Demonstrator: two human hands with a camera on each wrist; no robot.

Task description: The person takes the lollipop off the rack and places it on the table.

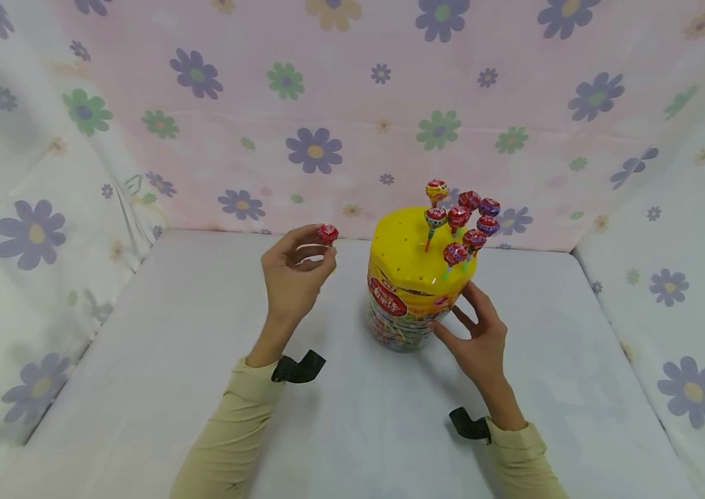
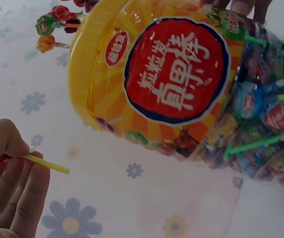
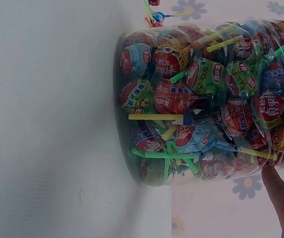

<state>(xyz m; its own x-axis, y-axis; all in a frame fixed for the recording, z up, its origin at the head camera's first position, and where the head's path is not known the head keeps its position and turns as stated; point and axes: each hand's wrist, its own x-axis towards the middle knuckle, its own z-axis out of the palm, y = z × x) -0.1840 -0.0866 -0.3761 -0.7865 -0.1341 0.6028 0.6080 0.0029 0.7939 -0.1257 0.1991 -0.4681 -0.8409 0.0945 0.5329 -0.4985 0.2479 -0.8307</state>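
Observation:
A lollipop in a red wrapper (image 1: 328,234) is pinched by my left hand (image 1: 294,270), left of a large jar. In the left wrist view its yellow stick (image 2: 50,164) points toward the jar, while most of the candy head is hidden by the fingers. My right hand (image 1: 480,339) holds the clear jar (image 3: 211,106) at its right side, below the yellow lid (image 1: 398,242). Wrapped lollipops fill the jar. Several lollipops (image 1: 458,218) stand upright in holes at the lid's right half; small holes show on its left half.
The jar stands on a white-covered table (image 1: 190,333). A flowered cloth (image 1: 352,104) hangs behind the table and on both sides. Black straps or mounts (image 1: 299,366) sit at both wrists.

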